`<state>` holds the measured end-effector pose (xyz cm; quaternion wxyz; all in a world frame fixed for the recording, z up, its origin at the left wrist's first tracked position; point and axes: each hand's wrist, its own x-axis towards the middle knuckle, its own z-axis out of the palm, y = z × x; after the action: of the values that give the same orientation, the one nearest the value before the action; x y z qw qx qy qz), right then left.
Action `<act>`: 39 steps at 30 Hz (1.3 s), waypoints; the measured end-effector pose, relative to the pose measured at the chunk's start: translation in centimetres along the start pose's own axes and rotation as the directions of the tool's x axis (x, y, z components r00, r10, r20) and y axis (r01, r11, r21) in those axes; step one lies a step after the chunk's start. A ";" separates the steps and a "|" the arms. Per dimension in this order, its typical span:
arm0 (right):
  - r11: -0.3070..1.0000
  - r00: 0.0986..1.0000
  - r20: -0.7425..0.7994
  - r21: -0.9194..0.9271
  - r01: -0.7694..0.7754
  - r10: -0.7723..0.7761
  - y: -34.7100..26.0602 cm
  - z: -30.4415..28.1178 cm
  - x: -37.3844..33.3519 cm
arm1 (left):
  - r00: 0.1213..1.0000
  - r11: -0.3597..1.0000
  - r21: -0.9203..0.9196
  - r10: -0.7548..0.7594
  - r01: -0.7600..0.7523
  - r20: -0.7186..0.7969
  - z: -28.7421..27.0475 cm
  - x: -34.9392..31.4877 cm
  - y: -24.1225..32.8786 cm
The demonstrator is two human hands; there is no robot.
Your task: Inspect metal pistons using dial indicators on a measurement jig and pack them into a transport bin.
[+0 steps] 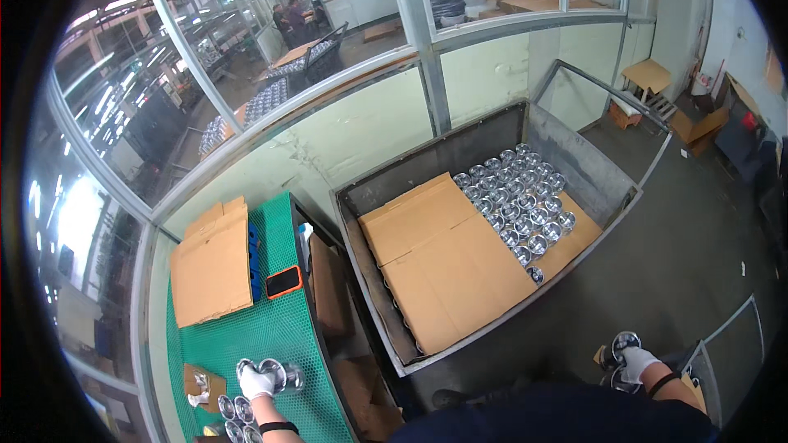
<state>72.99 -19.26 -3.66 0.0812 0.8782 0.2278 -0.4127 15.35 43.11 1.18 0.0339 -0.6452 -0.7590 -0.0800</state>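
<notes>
Head view: at seven o'clock, over a green mat (275, 330), my white-gloved left hand (257, 382) is closed on shiny metal cups (292, 376); at four o'clock, well apart, my right hand (637, 366) grips a similar metal cup (625, 340). I judge them rigid, fairly light, slippery, scratchable; best held below the rim.

Tabletop (267, 336): stood left of the cart (574, 148).
Tabletop's far end: bore the cardboard sheet (212, 267), with the smartphone (285, 282) to its right.
Tabletop's near end: held a small carton (215, 385), with clustered metal parts (238, 410) beside it.
Left fingers (245, 370): were on the metal part nearest the carton.
Cart: had a cardboard panel (447, 262) across its left, rowed metal parts (525, 209) at right.
Windowed wall (484, 74): ran behind both.
Right fingers (632, 355): were well right of the tabletop.
</notes>
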 end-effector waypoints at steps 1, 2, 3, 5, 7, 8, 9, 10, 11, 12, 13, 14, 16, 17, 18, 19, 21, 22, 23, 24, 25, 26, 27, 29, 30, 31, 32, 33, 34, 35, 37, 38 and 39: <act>0.998 0.996 -0.068 0.030 0.055 -0.053 0.1 -1.8 0.2 | 0.999 0.998 -0.050 0.041 -0.042 -0.033 0.5 -1.3 1.8; 0.999 0.997 -0.072 0.049 0.023 -0.019 -0.7 -4.3 0.3 | 0.999 0.994 -0.106 0.033 -0.034 -0.009 0.1 -3.1 4.0; 0.996 0.993 -0.079 0.024 0.090 -0.087 0.1 -5.9 2.1 | 1.000 0.987 -0.161 0.021 -0.018 0.014 -0.6 -5.2 6.6; 0.998 0.997 -0.071 0.037 0.043 -0.040 0.0 -10.7 3.8 | 0.990 0.976 -0.219 0.027 0.004 0.141 -3.8 -10.3 12.1; 0.999 0.991 -0.127 0.011 0.049 -0.047 1.1 -13.6 6.7 | 1.000 0.977 -0.212 0.029 -0.028 -0.001 -5.5 -15.3 16.6; 0.985 0.982 -0.094 -0.061 0.159 -0.165 1.9 -16.2 7.1 | 0.999 0.960 -0.280 0.033 -0.028 0.015 -6.7 -18.2 19.5; 0.972 0.968 -0.134 -0.130 0.195 -0.212 2.8 -17.5 8.7 | 0.998 0.919 -0.389 0.044 -0.061 -0.051 -3.3 -18.6 16.7; 0.962 0.959 -0.140 -0.157 0.225 -0.247 3.7 -18.5 10.2 | 0.999 0.913 -0.406 0.047 -0.048 -0.012 -4.0 -20.3 18.6; 0.948 0.947 -0.148 -0.189 0.254 -0.283 4.6 -19.9 11.5 | 0.998 0.904 -0.426 0.047 -0.031 0.028 -4.7 -22.7 21.1; 0.945 0.944 -0.150 -0.192 0.264 -0.294 5.1 -21.7 12.1 | 0.998 0.884 -0.467 0.038 -0.012 0.047 -5.4 -24.8 23.3; 0.928 0.936 -0.130 -0.231 0.292 -0.327 5.4 -23.4 12.6 | 0.997 0.862 -0.506 0.031 0.005 0.064 -5.7 -26.5 25.2; 0.910 0.929 -0.107 -0.269 0.317 -0.355 5.9 -25.1 13.2 | 0.997 0.901 -0.432 0.014 0.020 0.074 -5.3 -27.4 26.5; 0.876 0.877 -0.155 -0.258 0.408 -0.455 7.0 -27.8 16.2 | 0.991 0.910 -0.415 0.042 0.015 0.130 -6.3 -29.5 31.9; 0.837 0.819 -0.199 -0.246 0.489 -0.538 7.1 -29.3 17.8 | 0.984 0.937 -0.348 0.069 -0.008 0.163 -5.5 -29.3 33.6; 0.859 0.846 -0.185 -0.231 0.457 -0.500 6.7 -31.0 18.3 | 0.983 0.934 -0.355 0.094 -0.034 0.156 -3.0 -28.9 34.1; 0.883 0.877 -0.161 -0.220 0.415 -0.452 5.8 -33.1 18.6 | 0.973 0.945 -0.322 0.120 -0.051 0.198 -2.0 -28.5 35.6; 0.832 0.784 -0.279 -0.172 0.527 -0.555 5.4 -35.8 20.3 | 0.966 0.958 -0.283 0.123 -0.056 0.227 -1.5 -28.5 40.3; 0.832 0.786 -0.282 -0.099 0.546 -0.550 4.4 -37.9 20.6 | 0.974 0.967 -0.242 0.126 -0.079 0.187 -0.2 -27.9 42.8; 0.830 0.792 -0.284 -0.026 0.557 -0.540 3.7 -39.6 20.9 | 0.970 0.961 -0.243 0.177 -0.133 0.170 1.2 -27.4 44.8; 0.839 0.780 -0.341 -0.053 0.542 -0.525 3.6 -41.1 22.1 | 0.948 0.963 -0.212 0.216 -0.167 0.233 1.5 -26.8 48.0; 0.835 0.751 -0.391 -0.093 0.543 -0.532 3.5 -42.4 22.9 | 0.929 0.913 -0.204 0.368 -0.355 0.033 6.1 -25.6 47.3; 0.885 0.792 -0.394 -0.236 0.402 -0.466 4.0 -43.1 25.0 | 0.936 0.936 -0.197 0.322 -0.292 0.141 4.1 -26.4 53.6; 0.884 0.811 -0.359 -0.255 0.392 -0.463 3.9 -44.5 26.3 | 0.919 0.939 -0.220 0.315 -0.265 0.236 4.9 -25.9 56.1; 0.888 0.848 -0.304 -0.302 0.346 -0.434 3.0 -46.7 28.9 | 0.865 0.890 -0.294 0.426 -0.348 0.266 7.0 -25.8 60.2; 0.901 0.892 -0.241 -0.310 0.303 -0.383 2.4 -47.7 30.7 | 0.852 0.886 -0.305 0.435 -0.349 0.291 8.1 -26.0 62.1; 0.898 0.902 -0.213 -0.324 0.299 -0.377 1.8 -48.3 32.3 | 0.839 0.882 -0.316 0.445 -0.350 0.313 8.8 -26.4 64.0; 0.910 0.928 -0.185 -0.327 0.253 -0.324 1.3 -48.6 34.3 | 0.802 0.868 -0.364 0.468 -0.338 0.371 8.9 -26.7 65.6; 0.921 0.951 -0.159 -0.333 0.203 -0.266 0.8 -48.5 36.6 | 0.762 0.874 -0.367 0.467 -0.319 0.449 9.5 -27.2 67.2; 0.918 0.970 -0.115 -0.361 0.161 -0.215 0.3 -48.3 38.7 | 0.737 0.864 -0.403 0.481 -0.303 0.476 10.2 -27.9 68.4; 0.912 0.972 -0.103 -0.380 0.156 -0.210 1.1 -47.3 41.7 | 0.711 0.854 -0.436 0.492 -0.283 0.502 10.8 -28.6 69.4; 0.891 0.985 -0.034 -0.431 0.138 -0.169 0.9 -46.1 46.8 | 0.679 0.848 -0.442 0.509 -0.292 0.529 12.5 -30.4 71.0; 0.880 0.985 -0.005 -0.451 0.150 -0.171 0.6 -45.6 49.1 | 0.667 0.856 -0.423 0.502 -0.296 0.550 13.1 -31.5 71.6; 0.870 0.988 0.022 -0.471 0.145 -0.153 0.5 -45.1 51.3 | 0.654 0.863 -0.405 0.497 -0.303 0.570 13.7 -32.4 72.1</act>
<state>132.79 12.31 -13.65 0.2580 0.8152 0.3891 -0.3427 92.47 24.95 -11.77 -0.3075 -0.7817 -0.5395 0.0575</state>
